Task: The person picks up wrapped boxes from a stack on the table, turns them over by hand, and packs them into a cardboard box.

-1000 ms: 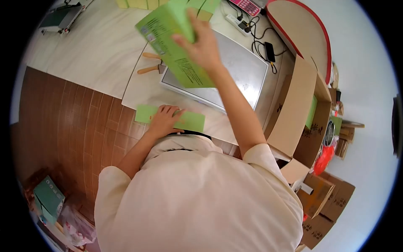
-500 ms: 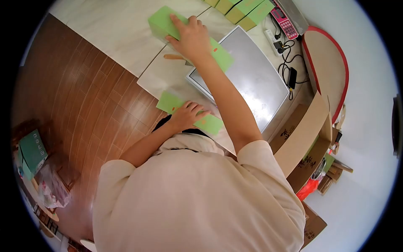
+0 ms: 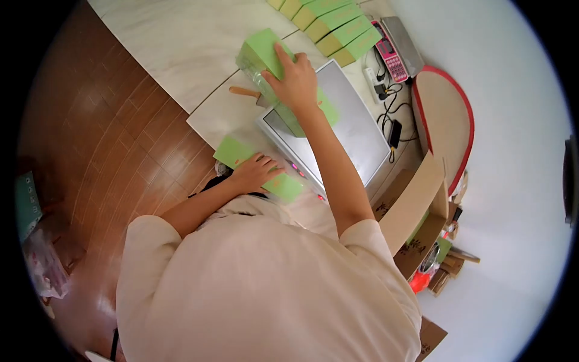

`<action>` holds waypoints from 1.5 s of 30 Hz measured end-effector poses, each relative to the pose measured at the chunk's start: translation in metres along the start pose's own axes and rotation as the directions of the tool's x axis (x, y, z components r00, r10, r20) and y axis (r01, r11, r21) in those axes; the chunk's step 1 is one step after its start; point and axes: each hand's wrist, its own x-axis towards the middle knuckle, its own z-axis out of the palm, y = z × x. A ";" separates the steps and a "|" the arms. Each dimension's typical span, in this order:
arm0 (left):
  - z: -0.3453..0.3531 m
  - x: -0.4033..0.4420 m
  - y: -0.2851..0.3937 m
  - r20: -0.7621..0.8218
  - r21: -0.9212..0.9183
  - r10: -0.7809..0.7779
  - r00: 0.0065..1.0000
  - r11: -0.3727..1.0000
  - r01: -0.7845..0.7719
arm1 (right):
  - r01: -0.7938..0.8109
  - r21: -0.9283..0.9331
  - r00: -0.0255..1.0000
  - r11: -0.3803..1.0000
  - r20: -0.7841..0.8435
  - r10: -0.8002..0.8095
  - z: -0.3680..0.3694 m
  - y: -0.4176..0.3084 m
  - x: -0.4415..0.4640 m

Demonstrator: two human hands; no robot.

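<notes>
My right hand [image 3: 294, 78] grips a long green box [image 3: 265, 49] from above, thumb on one side and fingers on the other. That box is over the left part of a flat silver-topped machine [image 3: 356, 120]. Near my waist, my left hand [image 3: 256, 172] rests on a second green box [image 3: 232, 152] at the table's front edge, its fingers curled over the top. A scraper with a wooden handle [image 3: 243, 92] lies between the two boxes, its blade partly hidden.
Several green boxes [image 3: 338, 30] stand in a row at the back of the table. Beside them are a pink keypad device [image 3: 395, 60], a power strip [image 3: 373, 81] and black cables. An open cardboard carton [image 3: 410, 205] and a red-edged board [image 3: 449, 114] are on the right.
My right hand has swung its green box round and lowered it toward the silver-topped machine. My left hand stays on the other box. The camera view has shifted.
</notes>
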 end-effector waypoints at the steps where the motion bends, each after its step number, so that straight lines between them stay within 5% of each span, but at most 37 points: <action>1: -0.001 0.001 -0.001 0.037 0.006 0.006 0.999 1.000 -0.006 | 0.022 -0.005 1.000 1.000 -0.003 -0.022 -0.010 -0.001 0.002; 5: -0.003 0.000 0.001 -0.004 -0.062 0.004 1.000 0.998 -0.004 | -0.139 0.509 0.971 0.849 -0.096 0.217 -0.064 0.037 -0.003; 6: -0.003 0.000 0.001 -0.018 -0.129 -0.024 1.000 0.991 0.022 | -0.286 0.705 0.932 0.649 0.046 0.360 -0.086 0.041 -0.006; 8: -0.003 0.002 0.002 -0.029 -0.201 -0.023 0.999 0.979 0.017 | -0.266 0.956 0.885 0.125 0.191 0.424 -0.122 0.041 -0.018; 9: -0.004 0.002 0.002 -0.026 -0.189 -0.029 0.999 0.982 0.024 | -0.312 0.946 0.816 -0.088 0.314 0.485 -0.132 0.044 -0.027; 10: -0.003 0.003 0.002 -0.024 -0.177 -0.033 0.999 0.984 0.028 | -0.301 0.950 0.807 -0.078 0.298 0.509 -0.133 0.053 -0.035; 13: -0.001 0.007 0.002 0.057 -0.089 -0.003 0.998 0.996 0.008 | -0.094 0.836 0.876 -0.540 0.327 0.355 -0.122 0.076 -0.061; 24: -0.002 0.027 0.010 0.100 -0.052 0.138 0.985 0.990 -0.134 | 0.041 0.391 0.934 -0.919 0.312 0.174 -0.103 0.080 -0.082; 29: -0.009 0.025 0.014 0.052 -0.117 0.143 0.988 0.984 -0.136 | 0.093 0.420 0.916 -0.903 0.318 0.243 -0.106 0.079 -0.087; 32: -0.012 0.016 0.012 -0.118 -0.291 0.108 0.987 0.947 -0.139 | 0.081 0.545 0.962 -0.835 0.178 0.209 -0.085 0.100 -0.088; 34: -0.016 0.004 0.005 -0.177 -0.438 -0.067 0.982 0.899 -0.018 | -0.019 0.890 0.844 -0.456 0.259 0.470 -0.126 0.064 -0.088; 35: -0.014 -0.004 -0.002 -0.171 -0.431 -0.083 0.982 0.902 0.001 | -0.115 0.946 0.907 -0.303 0.224 0.356 -0.120 0.072 -0.092; 36: -0.008 -0.015 -0.013 -0.091 -0.760 -0.398 0.913 0.621 0.194 | -0.120 0.940 0.909 -0.319 0.233 0.345 -0.119 0.062 -0.086; 37: -0.010 -0.023 -0.021 0.103 -0.941 -0.627 0.772 0.191 0.280 | -0.181 0.981 0.961 0.061 0.164 0.223 -0.123 0.044 -0.079; 38: -0.014 -0.030 -0.036 0.221 -0.973 -0.688 0.691 -0.103 0.208 | -0.159 0.885 0.987 0.437 0.140 0.075 -0.125 0.028 -0.075; 39: -0.032 -0.034 -0.046 0.350 -0.921 -0.706 0.616 -0.378 0.090 | -0.060 0.788 0.987 0.613 0.137 -0.080 -0.123 0.013 -0.074; 40: -0.057 -0.040 -0.045 0.351 -0.922 -0.714 0.606 -0.377 0.090 | 0.073 0.660 0.959 0.748 0.158 -0.234 -0.118 -0.001 -0.073; 42: -0.102 -0.051 -0.039 0.498 -0.754 -0.645 0.579 -0.652 -0.078 | 0.335 0.479 0.892 0.812 0.117 -0.437 -0.092 -0.022 -0.083; 45: -0.110 -0.083 -0.039 0.506 -0.777 -0.616 0.604 -0.629 0.009 | 0.340 0.495 0.849 0.799 0.204 -0.488 -0.076 -0.042 -0.096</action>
